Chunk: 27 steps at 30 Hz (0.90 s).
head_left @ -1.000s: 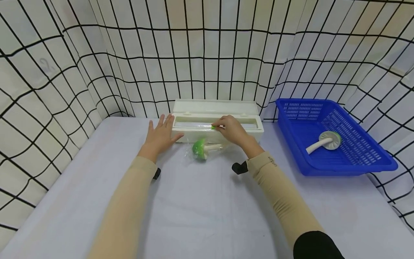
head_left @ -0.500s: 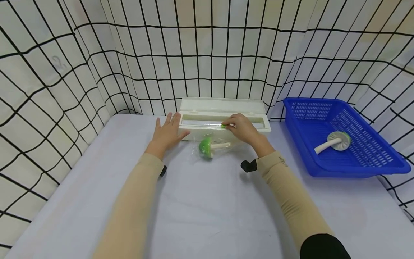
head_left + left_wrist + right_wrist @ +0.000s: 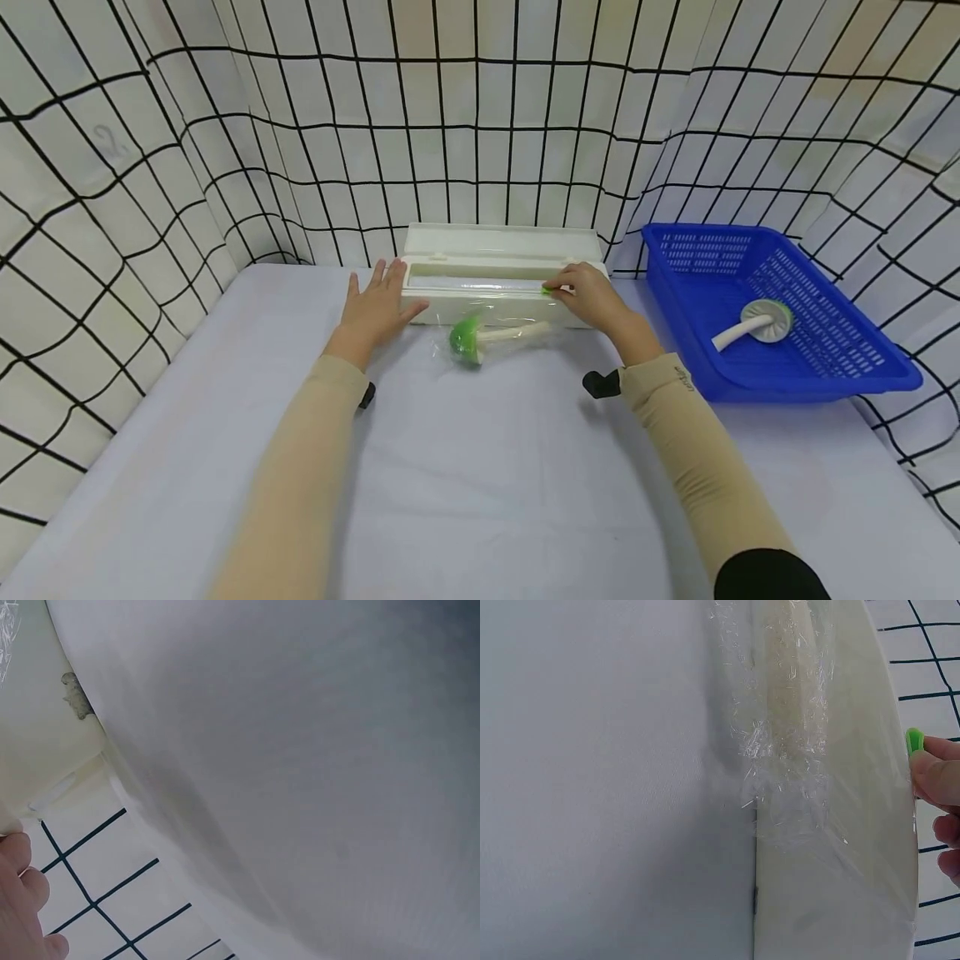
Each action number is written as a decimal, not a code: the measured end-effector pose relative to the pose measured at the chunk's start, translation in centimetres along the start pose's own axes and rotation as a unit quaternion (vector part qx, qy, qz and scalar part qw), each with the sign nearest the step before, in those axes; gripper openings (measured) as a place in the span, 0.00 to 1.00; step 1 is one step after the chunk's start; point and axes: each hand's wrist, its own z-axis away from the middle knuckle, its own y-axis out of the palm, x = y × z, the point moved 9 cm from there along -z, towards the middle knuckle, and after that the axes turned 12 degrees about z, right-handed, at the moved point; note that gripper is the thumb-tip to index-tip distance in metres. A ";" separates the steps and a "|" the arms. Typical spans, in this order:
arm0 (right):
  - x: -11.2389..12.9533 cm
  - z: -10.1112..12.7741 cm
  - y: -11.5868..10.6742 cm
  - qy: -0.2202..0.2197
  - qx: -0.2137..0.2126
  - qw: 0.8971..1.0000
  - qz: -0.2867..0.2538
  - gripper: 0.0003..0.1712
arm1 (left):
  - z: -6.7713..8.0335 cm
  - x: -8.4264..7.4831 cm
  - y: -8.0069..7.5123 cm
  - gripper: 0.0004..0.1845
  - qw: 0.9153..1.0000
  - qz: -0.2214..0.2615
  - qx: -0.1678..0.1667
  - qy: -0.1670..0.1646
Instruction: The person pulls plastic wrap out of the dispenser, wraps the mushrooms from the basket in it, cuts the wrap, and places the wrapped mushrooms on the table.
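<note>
A white cling film dispenser (image 3: 480,310) stands at the back of the table with its lid (image 3: 502,242) raised. My left hand (image 3: 375,312) rests on its left end, fingers straight and spread. Near the right end, my right hand (image 3: 588,293) pinches a small green slide cutter (image 3: 914,740) on the front rim between thumb and fingers. In front of the dispenser lies a toy mushroom (image 3: 467,340) with a green cap and white stem, covered in clear cling film (image 3: 780,780). In the right wrist view, film stretches from the mushroom up the dispenser's front.
A blue plastic basket (image 3: 825,388) stands on the right, holding another toy mushroom (image 3: 767,322) with its pale underside showing. Black wire mesh (image 3: 495,129) encloses the back and sides. A white cloth (image 3: 510,475) covers the table.
My right hand has slid the green cutter rightward along the dispenser's rim, from its middle to near the right end. The left hand keeps its place on the left end.
</note>
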 end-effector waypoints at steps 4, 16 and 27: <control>0.1 0.0 0.3 -0.009 -0.001 1.000 -0.013 0.13 | 0.2 0.5 0.2 0.48 1.000 0.005 0.002 0.004; -1.7 0.8 0.3 -0.004 -0.018 0.999 -0.043 0.13 | 0.3 0.2 0.1 0.47 1.000 0.004 0.004 0.001; -2.1 1.2 0.0 -0.011 -0.022 0.999 -0.024 0.12 | 0.3 0.0 -0.3 0.48 1.000 0.002 0.005 -0.001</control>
